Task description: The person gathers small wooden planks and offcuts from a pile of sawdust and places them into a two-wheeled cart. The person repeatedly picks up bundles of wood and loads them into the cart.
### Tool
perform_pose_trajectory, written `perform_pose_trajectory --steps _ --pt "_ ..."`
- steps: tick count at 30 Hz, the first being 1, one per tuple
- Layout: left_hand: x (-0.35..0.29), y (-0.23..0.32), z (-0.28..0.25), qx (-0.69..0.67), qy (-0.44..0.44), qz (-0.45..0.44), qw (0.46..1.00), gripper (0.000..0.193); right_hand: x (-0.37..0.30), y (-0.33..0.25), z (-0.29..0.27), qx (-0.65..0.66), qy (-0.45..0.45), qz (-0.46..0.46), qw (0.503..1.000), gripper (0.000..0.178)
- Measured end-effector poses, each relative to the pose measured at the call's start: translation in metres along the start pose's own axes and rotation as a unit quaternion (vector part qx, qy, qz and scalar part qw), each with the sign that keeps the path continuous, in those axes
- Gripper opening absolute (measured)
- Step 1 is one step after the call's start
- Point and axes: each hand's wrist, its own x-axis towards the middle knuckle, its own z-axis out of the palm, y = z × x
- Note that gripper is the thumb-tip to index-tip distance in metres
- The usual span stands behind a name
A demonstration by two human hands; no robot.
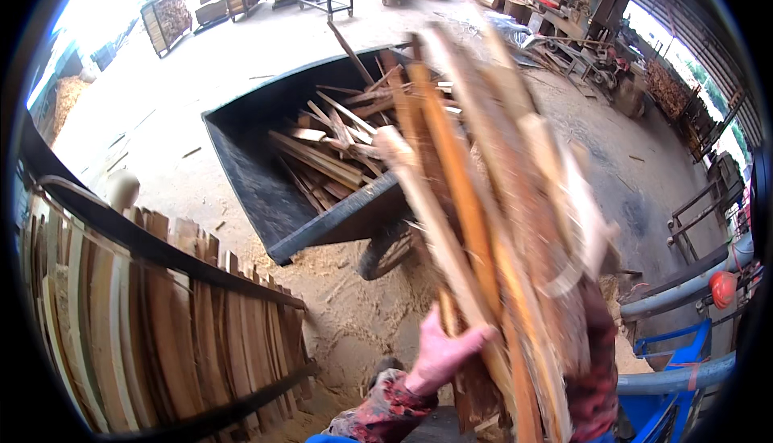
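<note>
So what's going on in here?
A person's left hand grips a bundle of long, rough-edged brown wooden strips; the right hand cannot be made out for certain in the blur. Beyond the bundle stands a black open-topped cart holding loose, pale scraps of wood. To the left, tan wooden slats stand upright in a dark frame.

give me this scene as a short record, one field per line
Held: split wood strips, in an armful
Left hand: gripping the strips from their left side
Right hand: too blurred to make out; patterned sleeve beside the strips
Ahead: black cart tub, loaded with loose wood pieces
Left: upright wood slats in a dark frame
Right: blue metal stand
</note>
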Motion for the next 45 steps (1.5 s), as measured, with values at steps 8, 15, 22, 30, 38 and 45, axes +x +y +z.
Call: perform_pose_trajectory --steps 8,15,22,30,38,45 --pt "0.185 0.172 -0.2 0.013 0.256 0.213 0.943 0.064 0.208 -0.175 0.16 -0.345 -0.008 -0.301 0.889 0.074" --pt "0.091 0.1 -0.219 0.225 0.33 0.226 0.888 0.06 0.175 0.014 0.116 -0.269 -0.061 -0.29 0.917 0.04" --pt "0.06 -0.023 -0.175 0.218 0.202 0.047 0.954 0.027 -0.022 0.284 0.056 -0.236 0.019 0.178 0.955 0.052" --pt "0.137 -0.015 -0.158 0.122 0.215 0.008 0.969 0.045 -0.241 0.447 0.057 0.006 0.09 0.489 0.868 0.033" --pt "0.23 0.0 -0.177 -0.147 0.08 -0.082 0.982 0.046 -0.357 0.485 0.05 0.134 0.157 0.535 0.82 0.02" --pt "0.177 -0.024 -0.117 -0.106 0.096 -0.095 0.985 0.037 -0.388 0.483 0.054 0.118 0.196 0.592 0.773 0.018"
